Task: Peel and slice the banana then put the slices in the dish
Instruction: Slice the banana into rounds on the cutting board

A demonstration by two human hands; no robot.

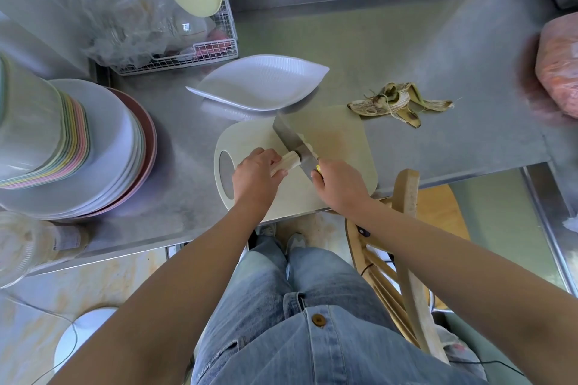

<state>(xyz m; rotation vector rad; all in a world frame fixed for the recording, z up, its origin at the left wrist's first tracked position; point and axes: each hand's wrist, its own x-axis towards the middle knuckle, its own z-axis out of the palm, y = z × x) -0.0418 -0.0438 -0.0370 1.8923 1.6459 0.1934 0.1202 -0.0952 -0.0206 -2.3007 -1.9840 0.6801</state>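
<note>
So we've got the board (337,141) sitting right at the front edge of the surface (406,50), mid-frame, its near side about level with that edge. The banana (289,162) lies peeled on the board, just left of centre. Our left hand (255,176) holds it, fingers curled over its left end. Our right hand (339,184) grips the knife (294,142), fingers wrapped round the handle, and the blade runs diagonally across the banana towards the upper left.

Open room is mostly upper right: a wide bare stretch of surface beyond the board. The dish (259,81) sits just past the board's far edge, and the knife tip ends right beside its rim. We can't tell whether dish and board touch. The peel (397,101) lies at the board's upper right corner, partly on it.

The left side is crowded: a tall stack of plates (103,147), and a wire rack (215,50) above it stuffed with plastic bags. A pinkish bag (560,66) sits at the right edge, blurred and cut off. A wooden chair (406,197) pokes up just below the board's right corner, close to our right wrist.

The knife handle is almost wholly hidden in our hand; only a yellow bit shows. There's pale banana past the blade too, but we can't make out whether it's cut slices.
</note>
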